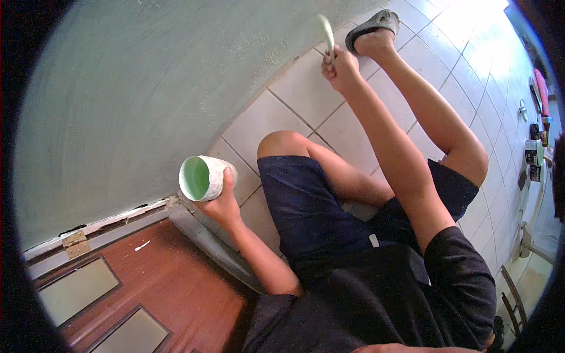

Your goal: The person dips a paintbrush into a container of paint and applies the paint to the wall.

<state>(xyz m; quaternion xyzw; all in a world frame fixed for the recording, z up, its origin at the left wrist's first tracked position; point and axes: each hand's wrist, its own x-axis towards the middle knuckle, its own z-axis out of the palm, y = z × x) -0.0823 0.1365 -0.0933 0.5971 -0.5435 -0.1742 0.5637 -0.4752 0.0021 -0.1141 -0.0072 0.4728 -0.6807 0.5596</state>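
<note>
My left hand (222, 203) is wrapped around a white cup (215, 176) that is tilted with its mouth towards the wall; light green paint (196, 178) shows inside it. Out by my foot, my right hand (339, 69) grips a paintbrush (327, 33), whose pale, slightly blurred head points away from me. The brush is near the base of a grey-green wall (123, 101); whether it touches the wall I cannot tell. The wall surface has rough, blistered patches low down, close to the floor.
White floor tiles (300, 88) meet the wall's foot. At lower left stands a reddish-brown wooden door (176, 273) with a brass hinge (76, 244) and a grey frame. My bent legs and a grey clog (373, 30) lie ahead. Several containers, including a tub (533, 152), stand far right.
</note>
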